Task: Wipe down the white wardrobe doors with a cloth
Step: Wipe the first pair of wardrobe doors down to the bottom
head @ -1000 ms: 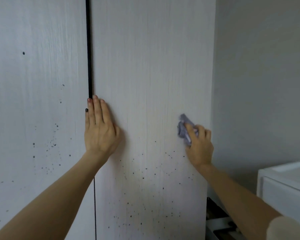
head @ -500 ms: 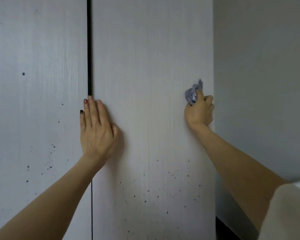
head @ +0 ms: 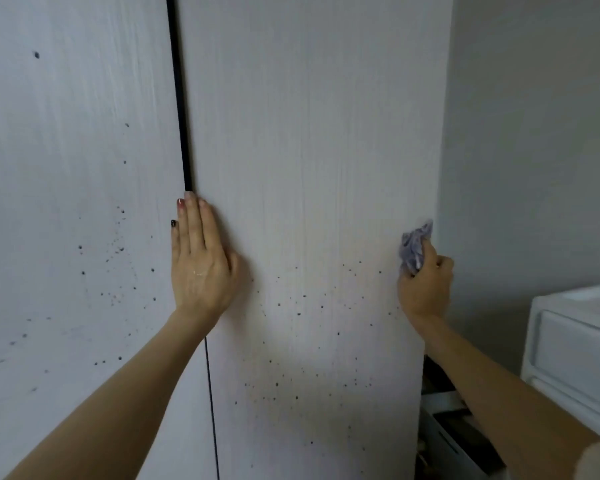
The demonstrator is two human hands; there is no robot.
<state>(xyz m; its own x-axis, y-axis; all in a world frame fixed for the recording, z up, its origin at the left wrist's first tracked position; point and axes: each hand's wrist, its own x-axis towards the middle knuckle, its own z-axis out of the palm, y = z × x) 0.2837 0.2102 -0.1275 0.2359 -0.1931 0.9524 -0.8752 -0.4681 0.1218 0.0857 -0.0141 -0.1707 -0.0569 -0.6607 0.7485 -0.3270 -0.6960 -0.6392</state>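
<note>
Two white wardrobe doors fill the view, the left door (head: 70,168) and the right door (head: 312,133), split by a dark vertical gap (head: 179,98). Both carry many small dark specks across their lower halves. My left hand (head: 201,268) lies flat with straight fingers on the right door's left edge, over the gap. My right hand (head: 426,289) grips a crumpled bluish-grey cloth (head: 413,247) and presses it against the right door near its right edge, just above the speckled patch.
A grey wall (head: 534,133) runs along the right of the wardrobe. A white plastic drawer unit (head: 575,348) stands at the right. Below it, beside the wardrobe's edge, lies dark clutter (head: 454,431) I cannot make out.
My right hand swept the cloth up along the door's right edge half a second ago and has now come back down. My left hand has stayed flat in place.
</note>
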